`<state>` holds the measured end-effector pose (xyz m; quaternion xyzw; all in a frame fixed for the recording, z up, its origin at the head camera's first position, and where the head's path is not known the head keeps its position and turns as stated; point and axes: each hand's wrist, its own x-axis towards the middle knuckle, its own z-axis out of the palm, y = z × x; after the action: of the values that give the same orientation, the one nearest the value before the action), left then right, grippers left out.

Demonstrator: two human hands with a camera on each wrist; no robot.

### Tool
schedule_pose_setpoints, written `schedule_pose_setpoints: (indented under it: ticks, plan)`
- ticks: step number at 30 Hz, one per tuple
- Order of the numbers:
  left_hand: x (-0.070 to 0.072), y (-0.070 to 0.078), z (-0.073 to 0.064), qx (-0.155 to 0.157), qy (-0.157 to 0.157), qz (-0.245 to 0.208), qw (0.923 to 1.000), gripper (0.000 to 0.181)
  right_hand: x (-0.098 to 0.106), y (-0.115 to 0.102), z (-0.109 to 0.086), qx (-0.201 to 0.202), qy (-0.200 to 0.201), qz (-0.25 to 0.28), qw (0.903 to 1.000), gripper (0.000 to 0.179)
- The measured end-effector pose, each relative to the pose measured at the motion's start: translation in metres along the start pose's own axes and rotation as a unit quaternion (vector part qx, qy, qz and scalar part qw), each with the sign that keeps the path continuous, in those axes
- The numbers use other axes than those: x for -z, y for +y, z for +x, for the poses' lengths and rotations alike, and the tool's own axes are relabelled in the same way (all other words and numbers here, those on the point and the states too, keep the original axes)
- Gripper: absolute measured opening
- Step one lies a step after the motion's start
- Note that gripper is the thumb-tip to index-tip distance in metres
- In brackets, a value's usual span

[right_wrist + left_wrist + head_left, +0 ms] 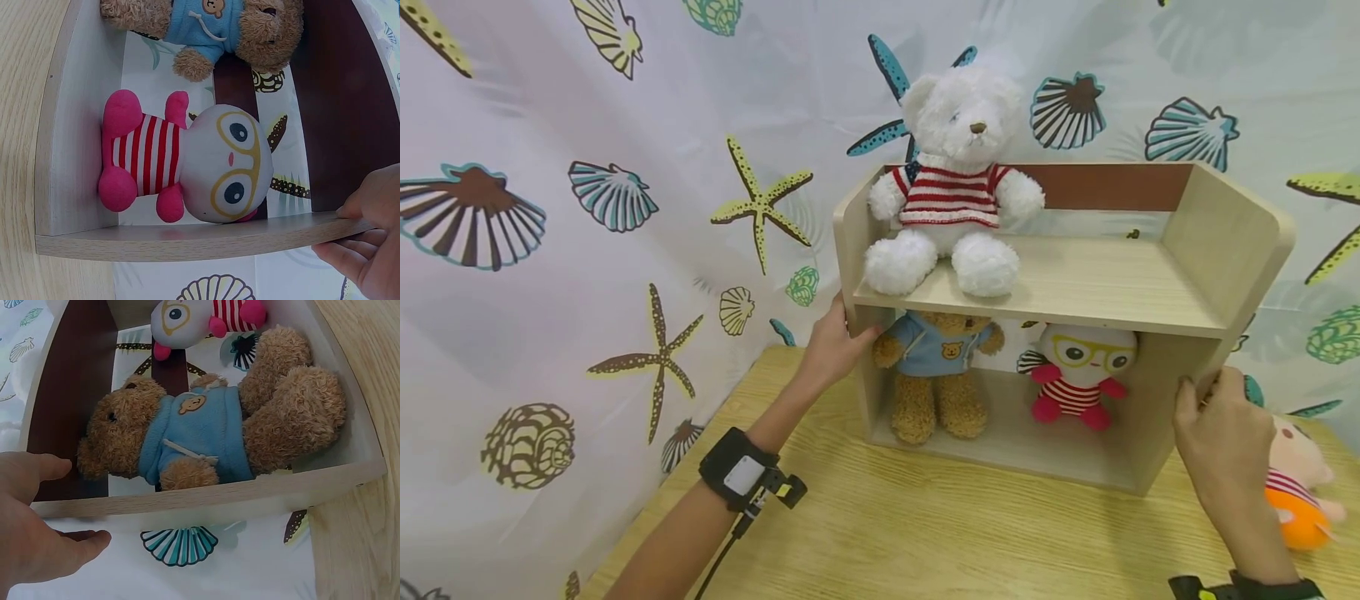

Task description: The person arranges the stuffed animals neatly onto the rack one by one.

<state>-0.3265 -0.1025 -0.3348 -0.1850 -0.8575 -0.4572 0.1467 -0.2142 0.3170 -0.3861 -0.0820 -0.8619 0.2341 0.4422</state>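
Observation:
A small two-tier wooden shelf (1101, 279) stands on the table. My left hand (842, 337) holds its left side panel, thumb on the inner side and fingers outside, as the left wrist view shows. My right hand (1225, 433) grips the right side panel, with the thumb inside and the fingers curled behind it. On the upper tier sits a white teddy bear (951, 196) in a red-striped sweater. Below it, a brown teddy bear (200, 431) in a blue hoodie leans at the left. Right of that sits a pink-and-white plush doll (187, 159) with yellow glasses.
An orange-and-pink plush toy (1300, 492) lies on the table (940, 533) outside the shelf's right side, partly behind my right hand. A white curtain (685, 208) printed with shells and starfish hangs at the left and behind the shelf.

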Motion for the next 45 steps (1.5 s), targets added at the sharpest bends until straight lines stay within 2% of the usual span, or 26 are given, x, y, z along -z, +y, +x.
schedule_pose_setpoints:
  ticks: [14,23,30,34,39,45]
  plan:
    - [-0.010,-0.006,-0.001,0.022,0.015,0.001,0.9997,0.058,-0.001,0.004,0.000,0.007,0.009,0.006,0.9999,0.025]
    - [-0.014,-0.006,-0.001,0.012,0.022,0.006,0.9997,0.051,0.001,0.006,0.000,0.012,0.000,0.010,0.9999,0.025]
    - [-0.015,-0.007,-0.003,0.002,0.032,0.014,0.9994,0.049,0.011,0.013,0.002,0.025,-0.055,0.014,0.9981,0.035]
    - [-0.014,-0.008,-0.007,0.000,0.031,0.008,0.9995,0.048,0.018,0.019,0.003,0.035,-0.064,0.015,0.9972,0.036]
    - [-0.014,-0.008,-0.008,-0.010,0.036,0.013,0.9992,0.046,0.029,0.030,0.005,0.011,-0.070,0.003,0.9975,0.043]
    - [-0.014,-0.007,-0.006,-0.016,0.040,0.022,0.9988,0.046,0.042,0.053,0.006,-0.028,-0.105,-0.030,0.9936,0.057]
